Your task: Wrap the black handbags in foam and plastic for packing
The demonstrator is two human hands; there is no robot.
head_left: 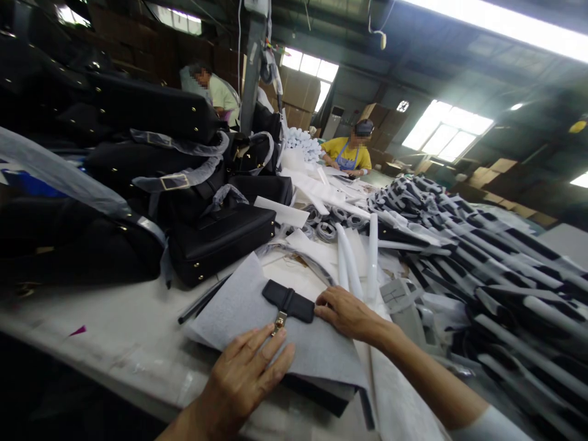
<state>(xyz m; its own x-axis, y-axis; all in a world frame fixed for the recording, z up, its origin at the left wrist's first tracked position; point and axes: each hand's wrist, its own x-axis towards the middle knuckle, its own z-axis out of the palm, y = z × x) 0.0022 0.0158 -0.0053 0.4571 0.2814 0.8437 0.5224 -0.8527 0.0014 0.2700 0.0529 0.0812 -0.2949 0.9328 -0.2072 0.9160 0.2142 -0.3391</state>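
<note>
A dark bag piece [333, 397] lies at the table's front, covered by a sheet of grey-white wrapping [321, 349]. On the sheet rests a black leather tab [290, 301] with a band round its middle and a gold clasp [280, 321] hanging from it. My left hand [250, 370] lies over the sheet, its fingers stretched out and the tips at the clasp. At the tab's right end, my right hand [342, 313] has its thumb and bent fingers closed on the edge.
Black handbags [220, 239] are piled at the left, some with wrapped straps. White foam tubes [372, 257] and rolled straps [326, 230] lie beyond the sheet. Wrapped black pieces [500, 263] heap up at the right. A person in yellow [346, 153] works across the table; another stands further back.
</note>
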